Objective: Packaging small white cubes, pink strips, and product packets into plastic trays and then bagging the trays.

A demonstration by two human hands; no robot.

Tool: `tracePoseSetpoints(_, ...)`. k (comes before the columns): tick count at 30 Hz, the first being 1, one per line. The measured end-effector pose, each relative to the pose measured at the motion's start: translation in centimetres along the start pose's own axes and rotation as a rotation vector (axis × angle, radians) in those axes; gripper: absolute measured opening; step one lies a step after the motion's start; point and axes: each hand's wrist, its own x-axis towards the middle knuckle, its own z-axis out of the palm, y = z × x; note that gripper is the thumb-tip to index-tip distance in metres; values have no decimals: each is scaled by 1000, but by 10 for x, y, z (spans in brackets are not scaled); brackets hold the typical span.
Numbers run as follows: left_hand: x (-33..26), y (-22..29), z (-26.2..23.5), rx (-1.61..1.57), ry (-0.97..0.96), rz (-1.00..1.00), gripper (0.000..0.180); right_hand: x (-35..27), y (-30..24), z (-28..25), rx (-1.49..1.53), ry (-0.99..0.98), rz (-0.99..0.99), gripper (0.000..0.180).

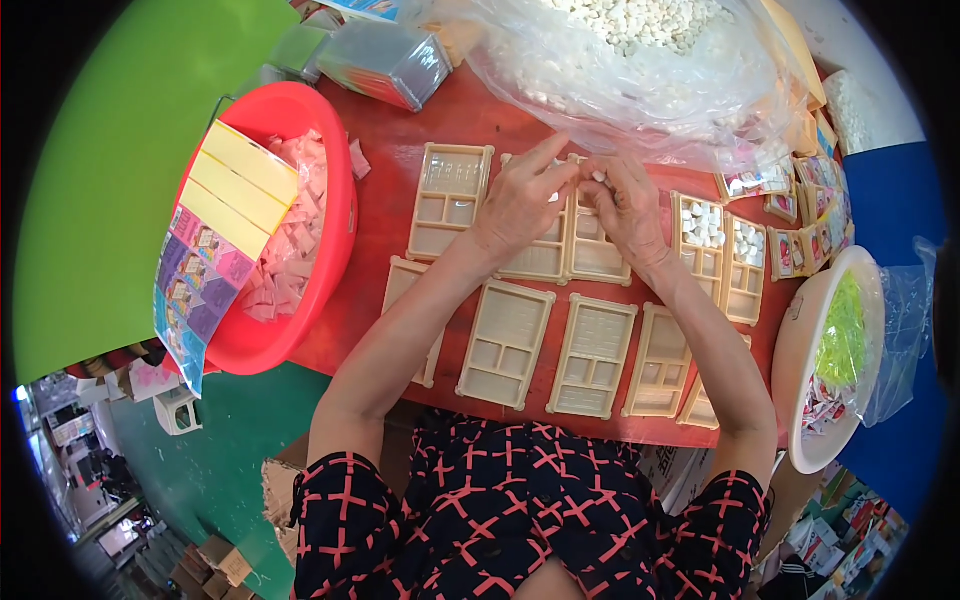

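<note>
- Small white pieces [703, 222] are sitting in compartments of two right-hand trays; more are heaping in the clear bag [560, 98] beyond, probably for easy reach.
- Cream trays [505, 343] are lying in rows on the red table [385, 125], presumably keeping compartments accessible.
- The left hand [522, 203] is hovering, half-curled; its grip I cannot tell.
- The right hand [624, 207], just beside, is pinching one white piece.

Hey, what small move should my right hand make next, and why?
Probably lower the small white piece in your right hand into the top compartment of the tray beneath, since the two trays farther right hold similar pieces in theirs.
</note>
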Motion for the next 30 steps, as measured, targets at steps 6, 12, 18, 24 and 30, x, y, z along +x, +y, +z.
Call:
tracePoseSetpoints(6,-6,-5,8,2,67,90,26,-3,8,-1,-65,-39,-84,26)
tracePoseSetpoints(12,-5,-2,8,-56,-56,23,26,-11,7,-3,-124,-135,-50,40)
tracePoseSetpoints(18,-6,-1,10,187,-176,135,36,-9,4,-9,-301,-341,-64,64)
tracePoseSetpoints(24,-8,2,10,416,-260,151,53,-11,6,-10,-521,-448,-152,82)
tracePoseSetpoints(30,-10,-5,13,333,-241,127,52,-6,5,-14,-327,-475,-35,76)
